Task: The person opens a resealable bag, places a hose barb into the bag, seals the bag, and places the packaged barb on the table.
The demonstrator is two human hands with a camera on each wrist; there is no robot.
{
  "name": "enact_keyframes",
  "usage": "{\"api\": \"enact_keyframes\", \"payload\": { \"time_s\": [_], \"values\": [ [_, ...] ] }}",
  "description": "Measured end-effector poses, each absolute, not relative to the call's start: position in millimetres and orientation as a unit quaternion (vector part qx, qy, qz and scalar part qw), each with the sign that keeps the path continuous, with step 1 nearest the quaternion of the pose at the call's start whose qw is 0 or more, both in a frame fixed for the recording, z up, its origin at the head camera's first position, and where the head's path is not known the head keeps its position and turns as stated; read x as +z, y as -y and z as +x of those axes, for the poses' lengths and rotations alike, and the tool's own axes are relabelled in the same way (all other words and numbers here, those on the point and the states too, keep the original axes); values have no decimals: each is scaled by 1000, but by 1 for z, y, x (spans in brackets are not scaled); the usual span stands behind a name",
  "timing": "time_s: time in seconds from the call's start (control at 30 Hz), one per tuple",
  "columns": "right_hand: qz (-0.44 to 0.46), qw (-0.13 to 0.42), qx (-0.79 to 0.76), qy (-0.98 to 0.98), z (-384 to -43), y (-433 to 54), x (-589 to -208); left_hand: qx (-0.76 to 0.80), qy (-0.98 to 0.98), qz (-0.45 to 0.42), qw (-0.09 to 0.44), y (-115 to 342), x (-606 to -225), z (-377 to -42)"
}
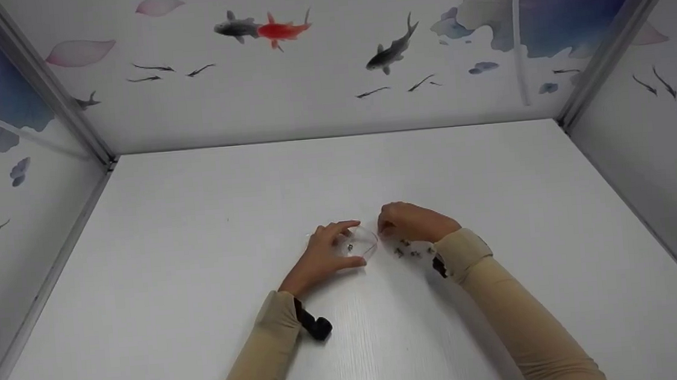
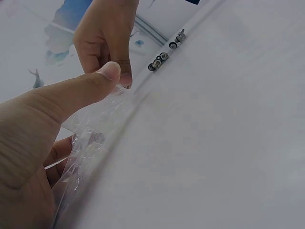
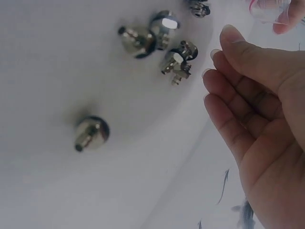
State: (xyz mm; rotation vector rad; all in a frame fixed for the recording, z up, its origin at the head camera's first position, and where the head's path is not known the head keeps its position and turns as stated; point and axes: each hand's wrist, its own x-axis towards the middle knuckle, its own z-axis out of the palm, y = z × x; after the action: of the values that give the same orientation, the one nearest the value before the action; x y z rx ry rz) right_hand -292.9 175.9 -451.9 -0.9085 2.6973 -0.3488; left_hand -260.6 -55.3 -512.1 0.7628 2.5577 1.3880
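My left hand [image 1: 322, 254] holds a clear plastic bag [image 1: 368, 239] between thumb and fingers, its mouth marked by a reddish line on the right. One small metal fitting [image 1: 350, 247] shows inside the bag. In the left wrist view the thumb lies along the top of the crinkled bag [image 2: 95, 148], with fingers behind it. Just right of the mouth is my right hand [image 1: 416, 221], its fingers loosely bent. The right wrist view shows its thumb and fingertips close together, with nothing visible between them. Several shiny fittings [image 3: 91, 133] with round bases and narrow stems lie beneath it.
A white table [image 1: 206, 345] spreads out around both hands. Walls with painted fish, such as the back wall [image 1: 331, 94], enclose it on three sides. A black wrist camera [image 1: 319, 329] sticks out from the left sleeve.
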Motion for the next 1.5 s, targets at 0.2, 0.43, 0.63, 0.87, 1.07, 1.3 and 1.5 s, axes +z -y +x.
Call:
{"api": "enact_keyframes", "payload": {
  "time_s": [0.2,0.43,0.63,0.87,1.07,1.3,1.5],
  "values": [
    [-319,137,-122,-930,-292,-174,-447,464,-847,254,63,56,-513,-260],
    [-342,119,-141,-921,-290,-173,-440,455,-852,249,70,56,-513,-261],
    [-347,109,-146,-920,-288,-171,-435,447,-855,254,68,55,-511,-261],
    [-355,100,-144,-919,-286,-167,-431,450,-853,257,66,54,-510,-261],
    [-383,89,-159,-906,-284,-161,-430,452,-853,254,66,54,-510,-261],
    [-406,79,-157,-897,-283,-156,-429,450,-855,249,68,55,-512,-261],
    [-409,78,-157,-895,-282,-155,-428,456,-853,243,72,55,-513,-260]
  ]
}}
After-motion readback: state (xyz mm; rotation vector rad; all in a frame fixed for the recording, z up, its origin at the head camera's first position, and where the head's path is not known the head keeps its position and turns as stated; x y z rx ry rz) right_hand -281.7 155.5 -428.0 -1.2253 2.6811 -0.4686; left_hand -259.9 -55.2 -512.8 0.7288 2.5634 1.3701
